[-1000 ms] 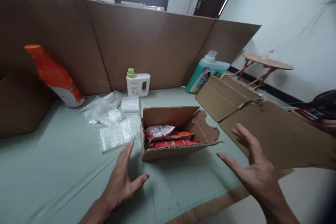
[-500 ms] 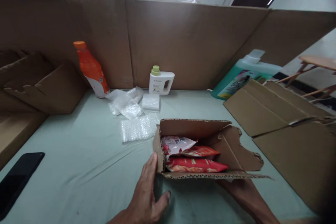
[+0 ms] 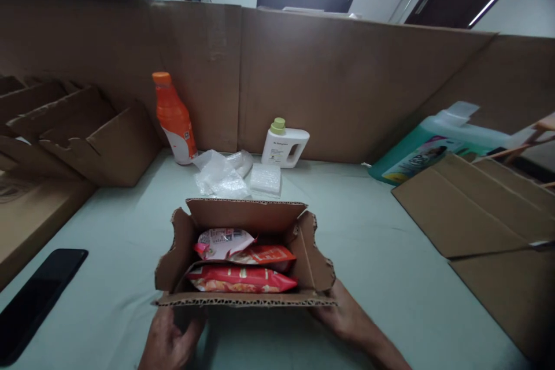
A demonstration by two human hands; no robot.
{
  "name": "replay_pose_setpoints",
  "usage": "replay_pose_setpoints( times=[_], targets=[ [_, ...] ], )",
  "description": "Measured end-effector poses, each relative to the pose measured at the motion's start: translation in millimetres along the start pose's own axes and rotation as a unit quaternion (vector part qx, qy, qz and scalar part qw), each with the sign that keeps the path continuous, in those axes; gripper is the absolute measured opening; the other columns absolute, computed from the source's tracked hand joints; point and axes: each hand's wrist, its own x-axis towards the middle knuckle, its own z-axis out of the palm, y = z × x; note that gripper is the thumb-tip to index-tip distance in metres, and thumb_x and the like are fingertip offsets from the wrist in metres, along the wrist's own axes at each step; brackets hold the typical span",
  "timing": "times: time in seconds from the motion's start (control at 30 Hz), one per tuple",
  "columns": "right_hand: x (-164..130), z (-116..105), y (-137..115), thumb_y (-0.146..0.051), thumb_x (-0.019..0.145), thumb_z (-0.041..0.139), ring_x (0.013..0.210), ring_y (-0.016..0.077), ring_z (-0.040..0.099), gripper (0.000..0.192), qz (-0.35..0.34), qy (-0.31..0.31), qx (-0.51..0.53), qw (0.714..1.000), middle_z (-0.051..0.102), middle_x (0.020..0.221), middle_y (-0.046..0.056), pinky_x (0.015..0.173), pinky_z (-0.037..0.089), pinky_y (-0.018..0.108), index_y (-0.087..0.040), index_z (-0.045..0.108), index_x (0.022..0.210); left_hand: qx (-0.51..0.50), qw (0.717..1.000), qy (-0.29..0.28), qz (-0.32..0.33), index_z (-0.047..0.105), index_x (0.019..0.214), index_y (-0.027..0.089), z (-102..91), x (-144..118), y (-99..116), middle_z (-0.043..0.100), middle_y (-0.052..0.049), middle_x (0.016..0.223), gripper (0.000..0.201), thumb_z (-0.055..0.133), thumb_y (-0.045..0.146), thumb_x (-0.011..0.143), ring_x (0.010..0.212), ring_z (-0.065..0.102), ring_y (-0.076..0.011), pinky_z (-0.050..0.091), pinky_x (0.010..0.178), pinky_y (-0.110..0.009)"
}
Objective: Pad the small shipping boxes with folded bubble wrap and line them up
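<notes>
An open cardboard box (image 3: 249, 217) stands before me with its top flaps raised. Inside it lie a white and pink packet (image 3: 224, 243), an orange packet (image 3: 271, 254) and a red packet (image 3: 245, 279) nearest me. My left hand (image 3: 170, 340) grips the box at its near left corner, fingers partly hidden under the flap. At the near right corner my right hand (image 3: 340, 312) holds the box, its fingertips out of sight behind the cardboard. Beyond the box, bubble wrap pieces (image 3: 223, 176) and a flat bubble-wrapped item (image 3: 265, 179) lie on the cloth.
An orange bottle (image 3: 176, 121), a white jug with green cap (image 3: 284, 144) and a tilted teal jug (image 3: 429, 144) line the cardboard wall (image 3: 347, 81). Cardboard boxes (image 3: 117, 144) stand left, folded cardboard (image 3: 468, 202) right. A black phone (image 3: 41, 300) lies at left.
The box has moved left and turned to face me squarely, now covering a bubble wrap piece. My left hand has shifted left with it, to its near corner. The view has also shifted.
</notes>
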Motion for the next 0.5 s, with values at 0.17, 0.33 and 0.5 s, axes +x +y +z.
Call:
replay_pose_setpoints(
  times=[0.17,0.33,0.5],
  targets=[
    [108.3,-33.9,10.7,-0.047,0.074,0.066,0.102,0.0295,0.069,0.040,0.087,0.144,0.058,0.984,0.076,0.105,0.011,0.096,0.053,0.045,-0.020,0.072,0.103,-0.021,0.999,0.024,-0.030,0.064,0.125,0.024,2.5,7.5,-6.4,0.074,-0.010,0.104,0.051,0.059,0.056,0.087,0.106,0.068,-0.0334,0.056,0.093,-0.045],
    [235.0,-1.8,16.7,-0.035,0.061,0.074,0.079,0.0249,0.065,0.068,0.105,0.231,0.041,0.966,0.068,0.080,0.005,0.083,0.052,0.043,-0.012,0.061,0.123,-0.061,0.997,0.001,-0.048,0.071,0.102,0.022,12.3,8.2,-14.1,0.075,-0.009,0.084,0.044,0.061,0.060,0.083,0.095,0.070,-0.0327,0.058,0.089,-0.042],
    [245.5,-5.2,12.1,-0.033,0.069,0.064,0.068,0.0177,0.056,0.056,0.057,0.280,0.045,0.957,0.058,0.069,-0.003,0.072,0.049,0.033,-0.014,0.060,0.122,-0.072,0.995,-0.003,-0.069,0.072,0.093,0.023,15.5,3.9,-26.7,0.074,-0.008,0.081,0.035,0.065,0.055,0.080,0.091,0.070,-0.0325,0.058,0.090,-0.044]
  ],
)
